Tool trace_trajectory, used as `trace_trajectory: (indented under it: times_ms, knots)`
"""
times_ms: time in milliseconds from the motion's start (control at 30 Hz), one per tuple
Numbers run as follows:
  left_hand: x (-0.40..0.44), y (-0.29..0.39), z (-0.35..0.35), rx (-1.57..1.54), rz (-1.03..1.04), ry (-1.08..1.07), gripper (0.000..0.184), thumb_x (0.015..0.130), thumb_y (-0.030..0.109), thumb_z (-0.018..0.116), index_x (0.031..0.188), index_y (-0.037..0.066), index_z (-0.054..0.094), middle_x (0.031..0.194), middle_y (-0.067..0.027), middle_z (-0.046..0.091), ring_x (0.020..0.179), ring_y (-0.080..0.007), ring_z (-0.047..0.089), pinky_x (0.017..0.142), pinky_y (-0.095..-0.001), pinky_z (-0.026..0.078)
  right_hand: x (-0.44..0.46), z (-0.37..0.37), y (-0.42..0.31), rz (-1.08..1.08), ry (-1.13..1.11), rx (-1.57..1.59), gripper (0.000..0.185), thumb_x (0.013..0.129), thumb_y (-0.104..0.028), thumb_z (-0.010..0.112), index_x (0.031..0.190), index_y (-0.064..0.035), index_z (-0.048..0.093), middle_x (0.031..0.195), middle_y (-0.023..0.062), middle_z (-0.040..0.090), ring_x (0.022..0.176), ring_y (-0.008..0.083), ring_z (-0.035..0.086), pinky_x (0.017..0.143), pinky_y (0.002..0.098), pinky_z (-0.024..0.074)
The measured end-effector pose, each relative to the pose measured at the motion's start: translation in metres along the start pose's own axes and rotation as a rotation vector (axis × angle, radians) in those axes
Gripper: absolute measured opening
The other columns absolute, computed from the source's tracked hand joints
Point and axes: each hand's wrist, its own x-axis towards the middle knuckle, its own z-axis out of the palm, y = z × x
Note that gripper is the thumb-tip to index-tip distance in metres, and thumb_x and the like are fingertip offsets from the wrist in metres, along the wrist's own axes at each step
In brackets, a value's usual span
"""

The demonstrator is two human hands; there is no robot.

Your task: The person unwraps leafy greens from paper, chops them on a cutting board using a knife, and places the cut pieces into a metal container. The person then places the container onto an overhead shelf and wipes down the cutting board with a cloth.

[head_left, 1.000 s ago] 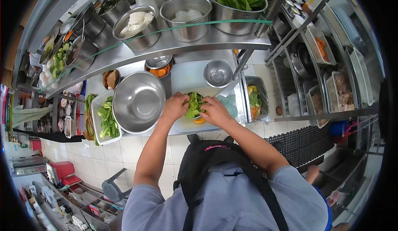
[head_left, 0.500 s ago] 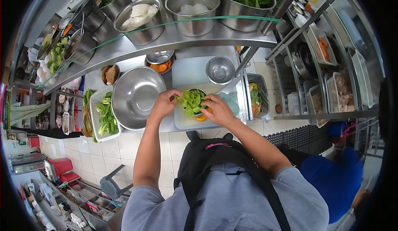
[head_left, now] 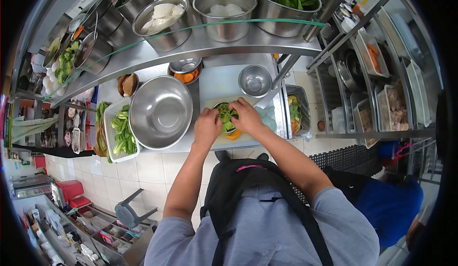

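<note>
Greens point(head_left: 125, 141) lie in a white basket point(head_left: 109, 124) toward the left of your worktop point(head_left: 185, 143), and just beside it stands a wide steel bowl point(head_left: 161, 111). Behind that bowl, orange slices point(head_left: 187, 77) sit in a smaller dish. Next comes your left hand point(head_left: 208, 123), back upward, fingers bent in against the leaf pieces point(head_left: 226, 117); whether they pinch any, you cannot tell from this view. Those pieces sit in a round container between your two hands, over the cutting board point(head_left: 219, 82), with an orange piece point(head_left: 234, 134) at its near side. Your right hand point(head_left: 246, 116) leans in opposite, fingers curled down onto the leaves, their grip likewise hidden. Beyond it, a small steel bowl point(head_left: 255, 81) rests near the board's back right. Farther right, a bin point(head_left: 298, 93) holds mixed vegetable bits, and a person in blue point(head_left: 389, 206) is near your right shoulder.
</note>
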Motion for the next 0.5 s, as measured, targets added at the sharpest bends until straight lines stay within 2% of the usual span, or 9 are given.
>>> trace_trajectory:
  times_ms: [100,167,300,400,467,500]
  knots:
    - [0.002,-0.017,0.001,-0.104,-0.065,-0.001,0.021,0.087,0.012,0.075,0.105,0.002,0.073,0.102,-0.0195,0.072,0.095,-0.0404,0.07,0.086,-0.0462,0.056,-0.006,-0.002,0.002,-0.032,-0.009,0.034,0.032,0.076,-0.008,0.078,0.108,-0.0089,0.07,0.105,0.013,0.06,0.101,0.0368,0.065,0.087,0.0476,0.0545]
    - [0.002,-0.021,-0.001,-0.165,-0.09,0.004,0.021,0.087,0.012,0.074,0.105,0.001,0.074,0.105,-0.0199,0.073,0.097,-0.0404,0.071,0.087,-0.0448,0.056,-0.007,-0.001,-0.001,-0.132,0.051,0.081,0.021,0.078,-0.007,0.076,0.098,-0.0071,0.071,0.102,0.0121,0.061,0.098,0.0349,0.065,0.085,0.0463,0.0547]
    - [0.003,-0.021,-0.006,-0.238,-0.152,-0.036,0.023,0.089,0.012,0.073,0.109,-0.001,0.074,0.106,-0.0192,0.075,0.099,-0.0376,0.072,0.089,-0.0406,0.056,-0.003,0.001,-0.003,-0.15,0.06,0.006,0.014,0.08,-0.005,0.075,0.093,-0.0071,0.072,0.099,0.0106,0.062,0.098,0.033,0.066,0.083,0.0455,0.0546]
    - [0.002,-0.024,-0.003,-0.293,-0.192,-0.039,0.024,0.091,0.012,0.072,0.111,0.0,0.074,0.104,-0.0177,0.076,0.095,-0.0321,0.073,0.086,-0.0379,0.055,-0.003,-0.004,-0.004,-0.121,0.07,0.076,0.011,0.081,-0.005,0.075,0.092,-0.0061,0.073,0.095,0.0105,0.063,0.095,0.0336,0.065,0.082,0.0453,0.0541]
    - [0.0,-0.027,-0.003,-0.325,-0.233,-0.047,0.024,0.092,0.012,0.071,0.113,0.0,0.074,0.102,-0.0167,0.076,0.092,-0.0287,0.073,0.085,-0.0366,0.055,-0.003,-0.012,-0.004,0.039,0.077,0.297,0.011,0.085,-0.008,0.077,0.095,-0.005,0.075,0.089,0.0088,0.068,0.084,0.0261,0.067,0.077,0.0389,0.0544]
    - [0.0,-0.029,-0.003,-0.383,-0.298,-0.085,0.023,0.093,0.012,0.07,0.113,0.0,0.073,0.1,-0.016,0.076,0.09,-0.0268,0.072,0.084,-0.0361,0.054,-0.002,-0.015,-0.003,0.039,0.075,0.296,0.011,0.085,-0.008,0.077,0.095,-0.005,0.075,0.089,0.0088,0.068,0.084,0.0261,0.067,0.077,0.0389,0.0544]
